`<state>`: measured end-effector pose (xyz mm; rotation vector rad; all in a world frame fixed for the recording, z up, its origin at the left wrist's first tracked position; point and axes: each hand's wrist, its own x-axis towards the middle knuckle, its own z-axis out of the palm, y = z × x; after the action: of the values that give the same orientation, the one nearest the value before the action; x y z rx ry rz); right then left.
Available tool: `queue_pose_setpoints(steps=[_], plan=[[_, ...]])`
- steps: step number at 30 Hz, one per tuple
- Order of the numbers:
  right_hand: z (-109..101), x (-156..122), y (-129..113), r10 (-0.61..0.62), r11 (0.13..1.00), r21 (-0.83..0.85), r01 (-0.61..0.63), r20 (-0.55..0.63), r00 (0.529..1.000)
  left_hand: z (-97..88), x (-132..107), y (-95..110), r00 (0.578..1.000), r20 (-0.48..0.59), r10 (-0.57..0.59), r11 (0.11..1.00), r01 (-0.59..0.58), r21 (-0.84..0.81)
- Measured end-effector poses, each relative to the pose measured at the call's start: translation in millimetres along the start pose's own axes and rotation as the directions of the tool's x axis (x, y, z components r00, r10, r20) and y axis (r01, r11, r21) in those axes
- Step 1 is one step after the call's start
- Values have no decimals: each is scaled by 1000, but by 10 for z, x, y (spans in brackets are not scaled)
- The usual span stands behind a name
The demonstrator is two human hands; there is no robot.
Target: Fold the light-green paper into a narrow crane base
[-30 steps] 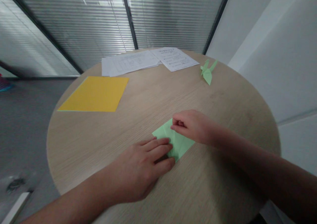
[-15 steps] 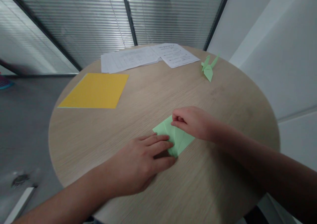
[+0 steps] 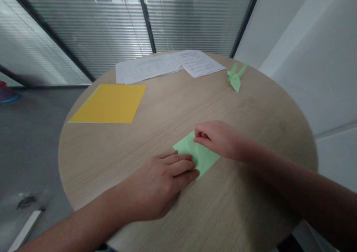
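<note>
Across a round, wood-grained worktop [image 3: 178,103], the widest thing here, two bare forearms come in from the near side. The left forearm [image 3: 92,211] slants up from the lower left corner; the right forearm [image 3: 284,174] comes in from the lower right, angled up and to the left, so the two converge near the middle. At the far edge lie overlapping printed sheets [image 3: 150,69], and in front of them, toward the left, a yellow paper sheet [image 3: 111,103] lies flat, well apart from both hands.

The left hand [image 3: 158,183] is palm down and open, its back uppermost, its fingers stretched out to the right and slightly parted. The fingertips rest on the paper beneath, with the thumb on the side nearer the person; it presses rather than grips. The smaller-looking right hand [image 3: 219,138] is turned partly on its side and nearly closed, the fingers curled in and the thumb beside them. It covers the paper's far corner; whether it pinches the edge cannot be told.

Under and between these hands is the creased light-green paper [image 3: 205,160], flat on the worktop with its corners pointing outward. Smallest of all, a folded green paper crane [image 3: 234,81] sits near the far right edge, just beyond the printed sheets.
</note>
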<state>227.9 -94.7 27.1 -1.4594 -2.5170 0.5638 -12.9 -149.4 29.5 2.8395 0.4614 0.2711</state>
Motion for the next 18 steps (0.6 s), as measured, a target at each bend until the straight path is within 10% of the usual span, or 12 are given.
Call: queue_pose_setpoints(steps=[18], plan=[[116,15,-158,77,991,109,-71,-47,996,76,-34,-41,985,-100,-143,989,146,16]])
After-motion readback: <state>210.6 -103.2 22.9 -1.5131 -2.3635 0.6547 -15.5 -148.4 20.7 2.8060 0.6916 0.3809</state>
